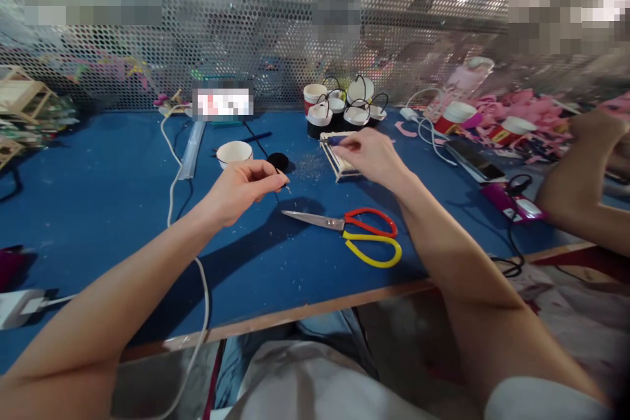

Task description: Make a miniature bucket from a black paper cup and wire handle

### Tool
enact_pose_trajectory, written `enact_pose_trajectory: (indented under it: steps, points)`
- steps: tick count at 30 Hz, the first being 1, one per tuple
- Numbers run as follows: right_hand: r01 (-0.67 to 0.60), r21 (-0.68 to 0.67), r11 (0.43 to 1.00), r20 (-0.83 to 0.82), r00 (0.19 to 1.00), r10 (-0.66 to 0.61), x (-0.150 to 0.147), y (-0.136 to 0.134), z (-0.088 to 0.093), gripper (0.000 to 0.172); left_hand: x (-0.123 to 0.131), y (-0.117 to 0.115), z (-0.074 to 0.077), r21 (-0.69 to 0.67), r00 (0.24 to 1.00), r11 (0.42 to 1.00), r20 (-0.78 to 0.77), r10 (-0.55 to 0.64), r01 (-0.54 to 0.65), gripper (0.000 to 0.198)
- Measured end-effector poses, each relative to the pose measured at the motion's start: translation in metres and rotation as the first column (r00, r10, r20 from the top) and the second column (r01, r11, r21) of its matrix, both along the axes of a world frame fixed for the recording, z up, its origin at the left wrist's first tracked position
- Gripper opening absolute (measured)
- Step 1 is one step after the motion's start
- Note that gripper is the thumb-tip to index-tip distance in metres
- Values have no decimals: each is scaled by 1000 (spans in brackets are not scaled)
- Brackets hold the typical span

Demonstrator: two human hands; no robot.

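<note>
My left hand [249,187] is closed in a pinch, with a thin black cord at its fingertips and a small pale tip poking out below. Just behind it are a white paper cup [234,153] and a round black piece [278,161]. With closed fingers, my right hand [371,152] grips a slim blue-handled tool [336,140] whose thin tip points left. Under that hand sits a small pale wooden rack [343,167], partly hidden. Scissors [339,223] with one red and one yellow handle lie half open between my forearms.
Several cups with black cord handles [344,108] stand at the back. A white cable [172,203] runs down the left. Further right are a phone [475,161], a purple box [512,202], pink scraps [522,111] and another person's arm [573,187].
</note>
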State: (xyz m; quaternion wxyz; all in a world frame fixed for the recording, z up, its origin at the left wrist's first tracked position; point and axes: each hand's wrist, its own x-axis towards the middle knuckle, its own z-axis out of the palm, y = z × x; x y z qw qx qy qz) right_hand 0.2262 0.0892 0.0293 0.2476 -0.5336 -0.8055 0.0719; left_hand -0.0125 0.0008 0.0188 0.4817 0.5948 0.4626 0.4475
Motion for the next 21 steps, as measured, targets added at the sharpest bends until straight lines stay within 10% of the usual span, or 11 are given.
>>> enact_pose_trajectory:
  steps: [3,6,10,17,21]
  points:
    - [-469,-211,858,-305,865,398,-25,-36,13,32,2,-3,2,42,989,997,-135,-62,69,18]
    - [-544,-230,807,-362,817,448,-45,-62,17,34,4,-6,2,113,946,977,-292,-140,180,19]
    - [-514,-275,812,-373,836,402,-51,-69,10,27,6,-10,0,364,811,906,-584,42,215,14]
    - [-661,-606,442,-739,673,-6,-44,-61,-6,31,13,-16,-7,620,350,639,-785,512,455,26]
    - [-670,-600,436,-761,646,-54,-47,-65,-17,29,13,-13,-13,623,344,582,-778,526,523,31]
